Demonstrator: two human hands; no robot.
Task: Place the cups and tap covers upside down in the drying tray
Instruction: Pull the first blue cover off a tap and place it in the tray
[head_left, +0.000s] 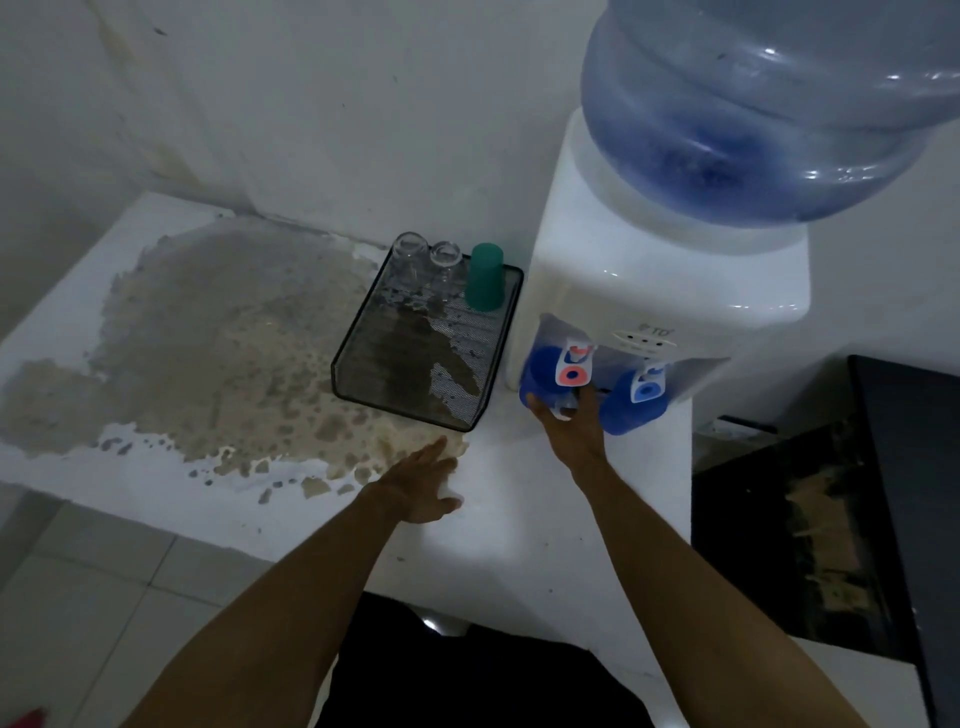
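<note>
A black mesh drying tray (405, 405) lies on the white counter. At its far end stand two clear glasses (408, 260) (445, 265) and a green cup (485, 278), all upside down. Two blue tap covers sit on the water dispenser's taps: the left blue cover (540, 371) under a red-marked tap, the right blue cover (636, 410) under a blue-marked tap. My right hand (571, 421) reaches up to the bottom of the left cover, fingers touching it. My left hand (421, 486) rests flat on the counter, fingers apart, just in front of the tray.
A white water dispenser (649, 280) with a large blue bottle (769, 104) stands right of the tray. The counter (493, 530) has a wide patch of worn, stained surface (208, 353) on the left. A dark cabinet (857, 519) lies to the right, below.
</note>
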